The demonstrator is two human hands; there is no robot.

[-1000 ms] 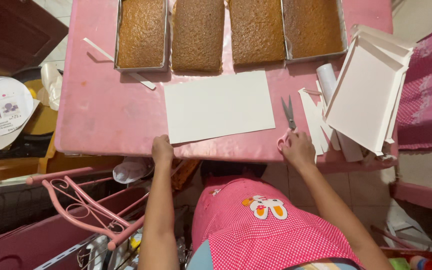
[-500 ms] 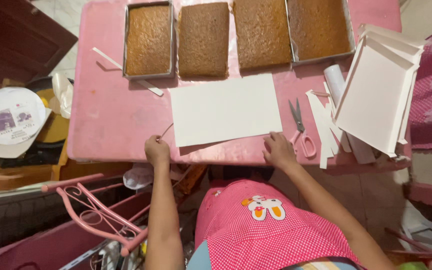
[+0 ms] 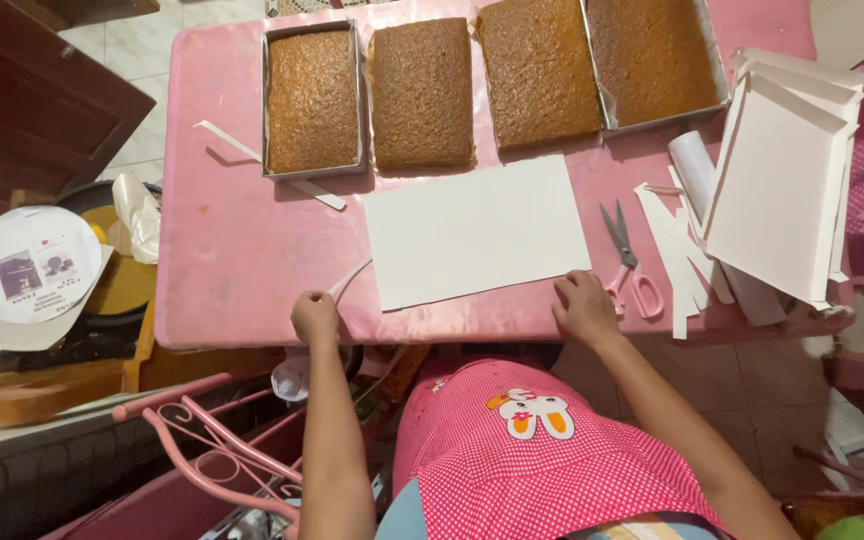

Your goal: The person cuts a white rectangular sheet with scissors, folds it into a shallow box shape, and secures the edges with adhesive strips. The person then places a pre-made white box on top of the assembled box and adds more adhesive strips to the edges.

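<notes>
Four brown cakes at twelve o'clock, the two outer ones in metal trays; one white sheet at centre. Left hand pinches a paper strip; right hand, fingers curled, rests on the sheet's corner, scissors at three o'clock.

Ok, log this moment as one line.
left hand: pinching thin white paper strip | right hand: resting at white sheet corner, beside pink-handled scissors | pink table: four brown cakes

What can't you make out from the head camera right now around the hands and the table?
- Left hand: fist closed on a thin white strip; the grip itself is hidden.
- Right hand: fingertips curled under at the white sheet edge; contact unclear.
- Cakes: two far ones cut off by the top edge.
- Stacked white boxes: insides not visible.
- Round label: print too small.
</notes>
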